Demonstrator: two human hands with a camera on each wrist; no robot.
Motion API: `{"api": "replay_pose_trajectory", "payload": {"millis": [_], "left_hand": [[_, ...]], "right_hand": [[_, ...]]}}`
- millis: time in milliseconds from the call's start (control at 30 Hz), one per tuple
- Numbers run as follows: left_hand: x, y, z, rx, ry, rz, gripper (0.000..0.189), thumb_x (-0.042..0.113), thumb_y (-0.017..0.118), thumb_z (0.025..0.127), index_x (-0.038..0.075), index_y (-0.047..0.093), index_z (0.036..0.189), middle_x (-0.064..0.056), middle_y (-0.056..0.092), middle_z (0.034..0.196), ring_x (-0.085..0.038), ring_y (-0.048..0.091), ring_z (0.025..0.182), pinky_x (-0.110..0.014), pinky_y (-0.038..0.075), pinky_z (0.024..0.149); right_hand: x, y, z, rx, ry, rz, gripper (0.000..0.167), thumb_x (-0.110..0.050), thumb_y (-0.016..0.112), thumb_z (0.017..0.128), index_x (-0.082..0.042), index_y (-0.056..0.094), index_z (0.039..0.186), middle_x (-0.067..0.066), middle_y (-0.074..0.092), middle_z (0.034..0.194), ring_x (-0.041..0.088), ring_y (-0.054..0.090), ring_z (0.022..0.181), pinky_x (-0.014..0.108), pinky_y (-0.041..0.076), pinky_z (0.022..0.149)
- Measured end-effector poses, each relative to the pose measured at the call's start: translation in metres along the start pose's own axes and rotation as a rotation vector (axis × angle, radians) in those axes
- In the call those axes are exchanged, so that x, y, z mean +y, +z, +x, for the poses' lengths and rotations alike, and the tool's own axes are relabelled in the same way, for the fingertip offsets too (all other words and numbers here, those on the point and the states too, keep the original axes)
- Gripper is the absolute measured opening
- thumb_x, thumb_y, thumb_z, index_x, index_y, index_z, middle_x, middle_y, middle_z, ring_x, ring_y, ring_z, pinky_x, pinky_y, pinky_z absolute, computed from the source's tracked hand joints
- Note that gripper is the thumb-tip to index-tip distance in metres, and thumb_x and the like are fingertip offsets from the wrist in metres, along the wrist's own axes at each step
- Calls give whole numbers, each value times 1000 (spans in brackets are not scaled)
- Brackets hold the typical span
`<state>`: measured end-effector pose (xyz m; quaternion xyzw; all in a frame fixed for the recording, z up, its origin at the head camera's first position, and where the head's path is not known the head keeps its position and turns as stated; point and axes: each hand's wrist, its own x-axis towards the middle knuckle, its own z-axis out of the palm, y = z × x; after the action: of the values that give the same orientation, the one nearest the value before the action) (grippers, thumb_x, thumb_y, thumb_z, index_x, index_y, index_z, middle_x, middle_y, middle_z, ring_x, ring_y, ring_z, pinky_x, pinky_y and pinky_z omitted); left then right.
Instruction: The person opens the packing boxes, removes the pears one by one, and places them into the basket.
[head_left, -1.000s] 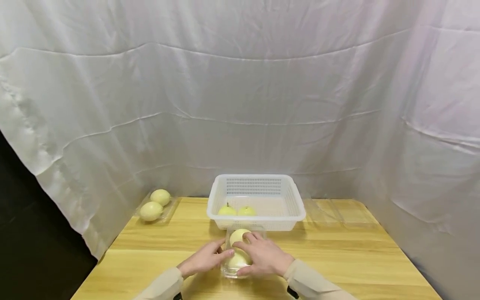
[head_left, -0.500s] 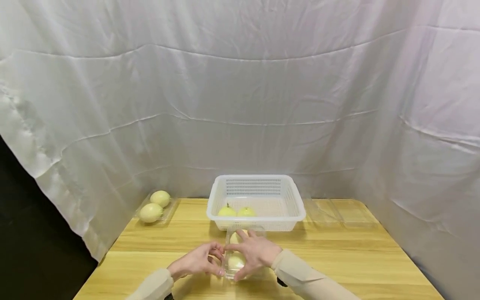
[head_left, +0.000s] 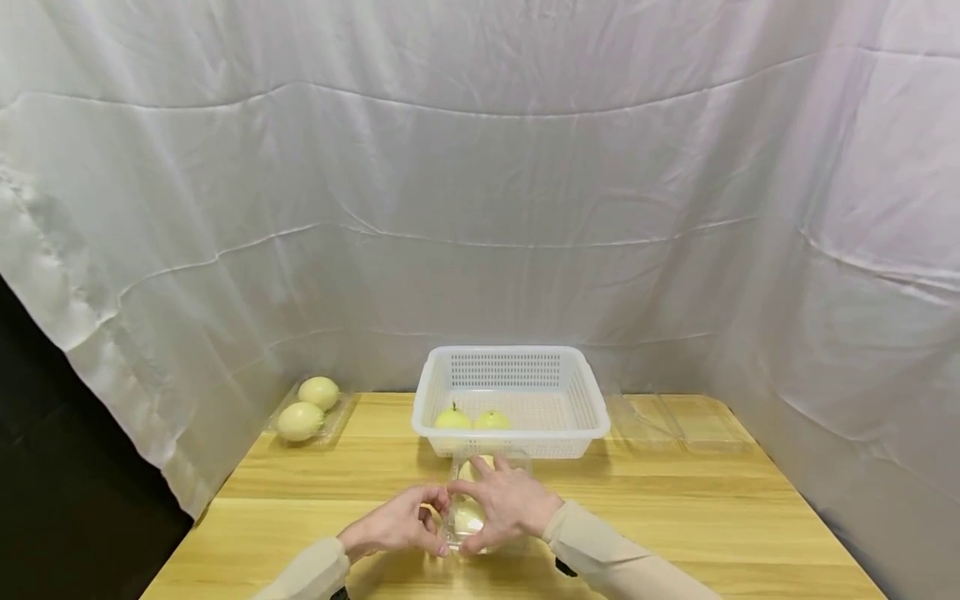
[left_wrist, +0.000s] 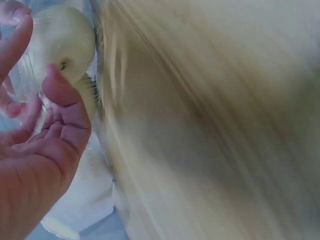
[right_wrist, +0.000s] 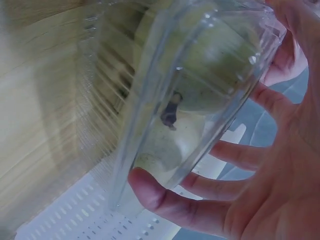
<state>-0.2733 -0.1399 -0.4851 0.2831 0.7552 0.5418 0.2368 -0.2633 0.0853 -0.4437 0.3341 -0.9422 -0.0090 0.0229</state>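
In front of the basket stands a clear plastic clamshell box (head_left: pixel 454 538) with two pale yellow pears (head_left: pixel 469 518) inside. My right hand (head_left: pixel 516 503) spans the box from above and holds it, thumb at the near end and fingertips on the lid. The right wrist view shows those fingers spread around the ribbed box (right_wrist: pixel 192 65), a dark stem visible through the plastic. My left hand (head_left: pixel 397 523) is at the box's left edge, fingers loosely bent, fingertips right at the rim. In the left wrist view, its thumb tip (left_wrist: pixel 56 82) overlaps a pear.
Behind the box, a white plastic basket (head_left: pixel 517 435) contains two yellow-green pears (head_left: pixel 453 418). At the back left lies another clear box with two pears (head_left: pixel 300 422). Clear plastic containers (head_left: pixel 705 421) lie at the back right of the wooden table (head_left: pixel 660 508). Curtains surround the table.
My left hand has drawn back slightly left, to the box's edge, with its fingers more bent. The right hand has shifted a little left over the lid. The box has stayed in place.
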Motion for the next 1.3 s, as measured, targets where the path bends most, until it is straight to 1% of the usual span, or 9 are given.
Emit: {"api": "replay_pose_trajectory", "payload": {"millis": [167,300,433,500,667,800,933,1133,1300], "left_hand": [[-1,-1,1,26,14,24,32,3,82,73,1,67,100,0,59,84,-7,53,69,-15,44,60],[-2,-2,2,18,-18,-45,27,3,81,73,-1,69,97,0,62,77,-8,57,69,-18,47,62],[-2,-2,2,9,-47,-126,30,2,80,74,-6,68,100,0,63,77,-10,59,71,-21,49,63],[-2,-2,1,5,-57,-156,31,1,79,75,-8,67,102,1,64,77,-9,58,69,-20,47,59],[-5,-2,0,-17,-71,-221,34,-2,76,75,-12,63,105,2,64,76,-6,57,67,-17,40,54],[-7,-2,-1,-41,-77,-270,34,-3,75,77,-13,61,106,3,64,76,-7,60,69,-17,43,57],[-7,-3,0,-57,-80,-279,30,-3,73,78,-8,64,105,4,64,77,-6,59,69,-17,41,57],[-6,-1,1,-66,-109,-346,27,-6,70,79,-4,66,106,3,65,80,-8,63,74,-20,53,67],[-7,2,1,-51,-140,-387,26,-7,69,78,1,67,103,3,64,79,-8,64,72,-19,53,64]], "right_hand": [[0,1,1,20,-14,-19,79,-71,70,67,-44,49,138,3,49,135,32,54,114,41,56,67],[-1,1,2,30,-23,-45,78,-71,69,68,-44,49,138,4,49,135,33,55,114,41,56,65],[-1,0,3,42,-27,-77,78,-72,69,68,-45,49,138,4,50,135,32,55,113,40,57,65],[-1,0,3,44,-24,-83,78,-72,69,68,-45,48,138,4,50,137,33,55,114,42,57,67],[-2,0,4,38,-28,-66,78,-71,70,68,-45,48,138,6,50,139,36,54,118,44,57,70],[-2,1,4,27,-32,-58,78,-71,69,69,-46,47,139,6,49,140,38,54,120,45,57,71],[-1,2,3,21,-28,-62,80,-72,69,69,-46,45,140,7,48,142,40,53,122,47,57,73],[0,2,1,23,-20,-59,81,-72,69,69,-45,45,141,7,46,144,40,52,123,48,57,75],[-1,2,-1,19,-15,-42,81,-71,70,69,-44,45,141,8,46,144,40,51,124,49,57,75]]}}
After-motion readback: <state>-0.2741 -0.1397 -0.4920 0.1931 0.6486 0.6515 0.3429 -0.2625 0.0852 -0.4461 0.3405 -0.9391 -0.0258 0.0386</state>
